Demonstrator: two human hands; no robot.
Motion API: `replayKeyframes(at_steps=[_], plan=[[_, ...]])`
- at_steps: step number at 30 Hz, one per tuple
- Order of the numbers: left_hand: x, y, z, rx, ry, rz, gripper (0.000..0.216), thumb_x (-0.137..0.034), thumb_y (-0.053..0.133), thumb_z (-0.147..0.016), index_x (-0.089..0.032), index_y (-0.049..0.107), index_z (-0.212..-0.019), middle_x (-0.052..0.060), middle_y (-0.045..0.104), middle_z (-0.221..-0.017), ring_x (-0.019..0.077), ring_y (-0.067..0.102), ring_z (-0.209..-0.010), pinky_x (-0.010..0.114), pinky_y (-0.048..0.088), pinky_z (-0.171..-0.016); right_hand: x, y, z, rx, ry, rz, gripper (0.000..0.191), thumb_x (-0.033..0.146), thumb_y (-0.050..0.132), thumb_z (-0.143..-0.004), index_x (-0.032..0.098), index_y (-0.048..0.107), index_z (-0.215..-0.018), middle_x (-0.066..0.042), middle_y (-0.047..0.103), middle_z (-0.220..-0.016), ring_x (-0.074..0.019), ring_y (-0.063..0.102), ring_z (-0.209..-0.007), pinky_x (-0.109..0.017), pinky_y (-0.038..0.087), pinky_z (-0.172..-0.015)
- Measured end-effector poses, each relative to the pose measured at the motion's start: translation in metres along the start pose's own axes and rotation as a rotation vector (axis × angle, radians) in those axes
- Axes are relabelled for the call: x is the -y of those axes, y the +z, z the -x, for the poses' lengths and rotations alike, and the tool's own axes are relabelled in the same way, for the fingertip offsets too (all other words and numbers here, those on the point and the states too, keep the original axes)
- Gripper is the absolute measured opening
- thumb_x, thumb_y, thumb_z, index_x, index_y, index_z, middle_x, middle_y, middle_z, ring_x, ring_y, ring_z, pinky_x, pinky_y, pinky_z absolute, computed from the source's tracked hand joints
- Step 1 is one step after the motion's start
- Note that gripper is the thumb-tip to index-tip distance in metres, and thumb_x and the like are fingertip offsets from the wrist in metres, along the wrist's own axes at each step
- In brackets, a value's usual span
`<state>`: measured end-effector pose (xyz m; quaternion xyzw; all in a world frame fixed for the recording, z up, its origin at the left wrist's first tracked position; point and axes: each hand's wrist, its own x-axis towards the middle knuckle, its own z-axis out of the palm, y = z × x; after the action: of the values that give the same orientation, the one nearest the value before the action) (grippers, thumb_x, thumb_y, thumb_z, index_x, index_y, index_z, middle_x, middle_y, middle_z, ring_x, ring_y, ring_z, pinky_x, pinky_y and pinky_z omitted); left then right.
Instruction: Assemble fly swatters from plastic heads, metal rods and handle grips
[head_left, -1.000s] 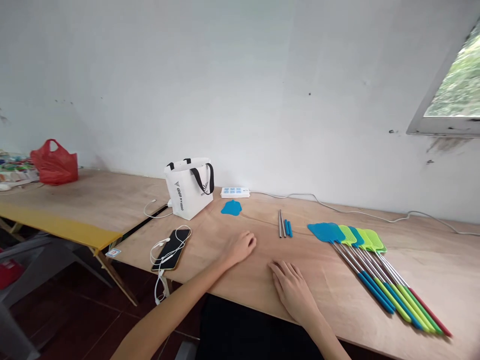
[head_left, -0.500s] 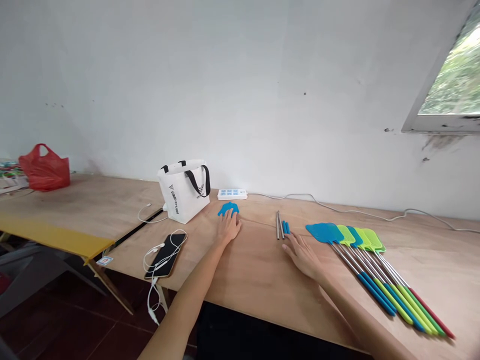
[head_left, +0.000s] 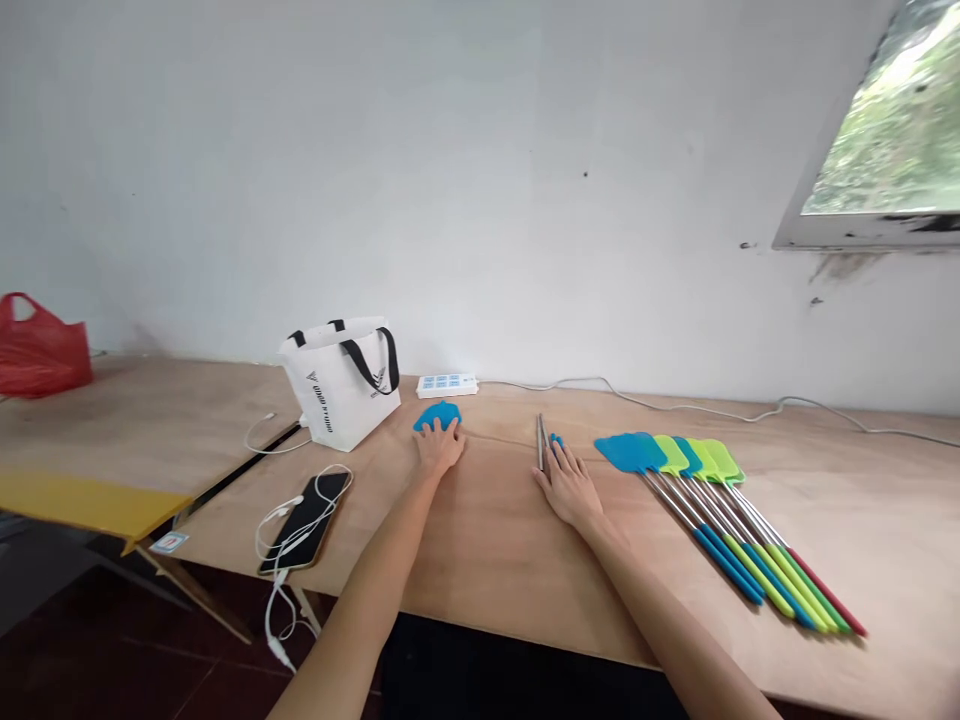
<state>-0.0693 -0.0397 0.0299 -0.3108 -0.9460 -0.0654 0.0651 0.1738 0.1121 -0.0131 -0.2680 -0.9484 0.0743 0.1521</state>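
Note:
My left hand (head_left: 442, 445) rests palm down on the table, its fingertips on the near edge of a blue fly swatter head (head_left: 439, 413). Those fingers are slightly spread and hold nothing. My right hand (head_left: 574, 488) lies flat with fingers stretched out over blue grip tubes (head_left: 555, 440), which it mostly hides. Just left of the fingers, thin metal rods (head_left: 541, 440) lie side by side, close to the thumb. To the right is a row of fly swatters (head_left: 697, 510) with blue and yellow-green heads, metal stems and coloured grips.
A white bag (head_left: 341, 390) with black handles stands at the left, near a white power strip (head_left: 448, 385). A phone (head_left: 304, 525) with tangled white earphones lies by the front edge. A cable (head_left: 675, 407) runs along the wall. A red bag (head_left: 45, 355) sits far left.
My right hand has moved forward and covers the blue tubes more, its fingers beside the rods. My left hand stays at the blue swatter head. The whole view has shifted slightly right.

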Motion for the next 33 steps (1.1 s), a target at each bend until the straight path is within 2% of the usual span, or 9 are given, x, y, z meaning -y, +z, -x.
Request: replayKeyframes(at_steps=[5,9,12,15,18,22,27,30,33], plan=[[-0.008,-0.005,0.003,-0.028,0.003,-0.019,0.048,-0.036,0.035,-0.100,-0.023,0.056,-0.141,0.021,0.049,-0.144,0.0477,0.043,-0.132,0.067,0.033,-0.102,0.003,-0.008,0.003,-0.006,-0.001,0.033,0.068,0.056,0.022,-0.104,0.015,0.036,-0.157,-0.013,0.029,-0.165,-0.0304,0.021,-0.154,-0.053,0.020,-0.121],[-0.010,-0.006,0.028,-0.033,0.089,-0.035,0.043,-0.035,0.031,-0.102,-0.022,0.058,-0.133,0.020,0.047,-0.148,0.0451,0.039,-0.137,0.065,0.033,-0.104,0.007,-0.012,0.005,-0.001,-0.027,0.021,0.064,0.052,0.019,-0.106,0.017,0.041,-0.154,-0.012,0.032,-0.164,-0.0311,0.023,-0.153,-0.056,0.022,-0.120],[-0.008,-0.009,0.061,0.000,0.178,-0.054,0.040,-0.039,0.031,-0.104,-0.025,0.057,-0.132,0.015,0.042,-0.155,0.0421,0.037,-0.142,0.062,0.032,-0.108,0.008,-0.011,0.005,0.001,-0.060,0.000,0.063,0.051,0.022,-0.106,0.016,0.042,-0.154,-0.013,0.034,-0.163,-0.0305,0.020,-0.154,-0.055,0.020,-0.121],[0.000,-0.009,0.107,0.032,0.280,-0.061,0.041,-0.043,0.032,-0.104,-0.029,0.056,-0.135,0.011,0.039,-0.159,0.0399,0.035,-0.145,0.059,0.030,-0.113,0.009,-0.011,0.003,0.004,-0.101,-0.022,0.061,0.049,0.025,-0.106,0.016,0.041,-0.154,-0.013,0.036,-0.162,-0.0282,0.021,-0.154,-0.053,0.019,-0.122],[0.017,-0.005,0.157,-0.014,0.448,-0.029,0.045,-0.041,0.031,-0.105,-0.028,0.053,-0.141,0.012,0.038,-0.161,0.0399,0.033,-0.147,0.060,0.028,-0.115,0.012,-0.011,0.004,0.005,-0.144,-0.040,0.058,0.044,0.028,-0.105,0.015,0.042,-0.154,-0.012,0.038,-0.161,-0.0263,0.025,-0.153,-0.050,0.021,-0.123],[0.042,-0.006,0.197,-0.053,0.438,0.048,0.042,-0.044,0.035,-0.104,-0.031,0.058,-0.137,0.010,0.040,-0.160,0.0385,0.036,-0.146,0.062,0.032,-0.114,0.018,-0.013,0.017,0.001,-0.214,-0.061,0.056,0.041,0.030,-0.105,0.016,0.045,-0.153,-0.009,0.038,-0.161,-0.0254,0.026,-0.152,-0.048,0.024,-0.124],[0.052,-0.020,0.196,-0.067,0.379,0.102,0.035,-0.045,0.042,-0.102,-0.029,0.064,-0.124,0.007,0.045,-0.157,0.0344,0.039,-0.145,0.057,0.034,-0.116,0.027,-0.019,0.054,0.004,-0.287,-0.095,0.055,0.041,0.031,-0.105,0.017,0.045,-0.153,-0.007,0.042,-0.159,-0.0240,0.030,-0.151,-0.047,0.029,-0.124],[0.036,-0.021,0.190,-0.111,0.406,0.114,0.033,-0.030,0.042,-0.100,-0.022,0.061,-0.126,0.012,0.042,-0.159,0.0347,0.036,-0.147,0.057,0.032,-0.118,0.031,-0.025,0.080,0.001,-0.307,-0.147,0.054,0.040,0.030,-0.106,0.016,0.046,-0.152,-0.008,0.045,-0.157,-0.0237,0.032,-0.150,-0.048,0.029,-0.124],[0.004,-0.017,0.183,-0.106,0.537,0.138,0.054,-0.007,0.036,-0.092,-0.020,0.049,-0.143,0.012,0.037,-0.162,0.0294,0.035,-0.148,0.051,0.032,-0.120,0.035,-0.031,0.101,0.013,-0.311,-0.174,0.053,0.039,0.029,-0.107,0.016,0.046,-0.152,-0.007,0.045,-0.157,-0.0228,0.034,-0.149,-0.048,0.029,-0.125]])
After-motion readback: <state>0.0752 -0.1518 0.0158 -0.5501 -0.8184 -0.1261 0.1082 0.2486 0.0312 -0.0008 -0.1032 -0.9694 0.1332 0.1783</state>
